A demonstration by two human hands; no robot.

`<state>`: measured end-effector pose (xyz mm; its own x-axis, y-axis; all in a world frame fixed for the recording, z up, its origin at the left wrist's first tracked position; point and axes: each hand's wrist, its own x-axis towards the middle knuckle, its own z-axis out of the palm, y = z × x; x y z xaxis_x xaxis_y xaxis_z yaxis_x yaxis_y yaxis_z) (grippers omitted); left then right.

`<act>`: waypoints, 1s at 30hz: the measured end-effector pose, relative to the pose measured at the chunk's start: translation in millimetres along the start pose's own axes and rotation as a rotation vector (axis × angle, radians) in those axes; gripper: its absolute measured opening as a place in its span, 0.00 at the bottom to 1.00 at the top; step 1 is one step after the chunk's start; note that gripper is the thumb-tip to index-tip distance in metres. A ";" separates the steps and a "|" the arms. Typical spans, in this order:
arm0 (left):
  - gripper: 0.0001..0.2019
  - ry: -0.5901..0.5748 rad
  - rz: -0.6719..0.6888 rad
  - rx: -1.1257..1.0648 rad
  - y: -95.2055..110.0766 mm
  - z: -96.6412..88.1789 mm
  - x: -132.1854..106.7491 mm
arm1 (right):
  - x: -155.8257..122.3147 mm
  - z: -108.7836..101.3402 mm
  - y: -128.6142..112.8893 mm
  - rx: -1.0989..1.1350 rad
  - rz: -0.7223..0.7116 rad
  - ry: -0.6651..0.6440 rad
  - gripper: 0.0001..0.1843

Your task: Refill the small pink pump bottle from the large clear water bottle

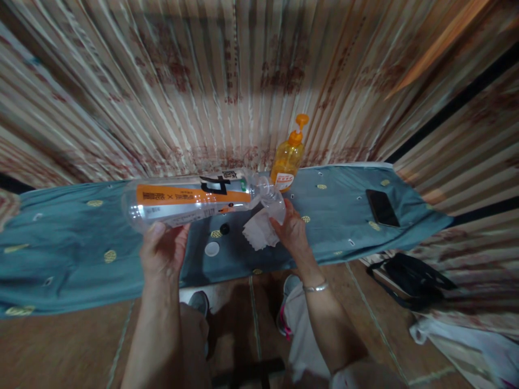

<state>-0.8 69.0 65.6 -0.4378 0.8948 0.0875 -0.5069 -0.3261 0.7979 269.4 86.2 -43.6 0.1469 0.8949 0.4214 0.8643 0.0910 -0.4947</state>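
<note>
A large clear plastic bottle (194, 197) with an orange and silver label lies tilted nearly level, its neck towards the right. My left hand (162, 248) is closed around its underside near the base. At the neck end, my right hand (294, 229) pinches a white cloth (260, 231) with a zigzag edge. A clear plastic piece (273, 202) is also at those fingers, against the bottle's mouth; its exact shape is hard to make out. Below the bottle, a black cap (224, 229) and a white round lid (211, 248) rest on the cloth-covered surface.
An orange pump bottle (287, 159) stands behind my right hand. A dark phone (382, 207) lies at the right on the teal tablecloth (340, 216). Pleated curtains (194, 81) hang behind and beside the table. A black bag (413, 278) is at the lower right.
</note>
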 end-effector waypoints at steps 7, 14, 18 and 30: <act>0.30 -0.007 0.016 0.001 -0.3 0.1 0.6 | 0.0 -0.6 0.5 0.009 -0.010 0.009 0.33; 0.31 0.042 0.020 -0.012 -0.5 1.1 -0.7 | -0.5 1.9 2.1 0.008 -0.004 0.008 0.35; 0.28 -0.017 0.018 0.011 -0.6 0.0 -0.5 | -0.8 3.2 3.9 -0.003 -0.016 0.024 0.34; 0.26 -0.042 0.017 -0.028 -2.3 -4.1 1.2 | -0.3 0.1 1.4 0.009 -0.006 0.002 0.34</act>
<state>-3.3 69.6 61.4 -0.4148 0.9011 0.1265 -0.5202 -0.3490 0.7795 270.5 86.1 -44.5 0.1424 0.8934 0.4260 0.8608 0.1007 -0.4989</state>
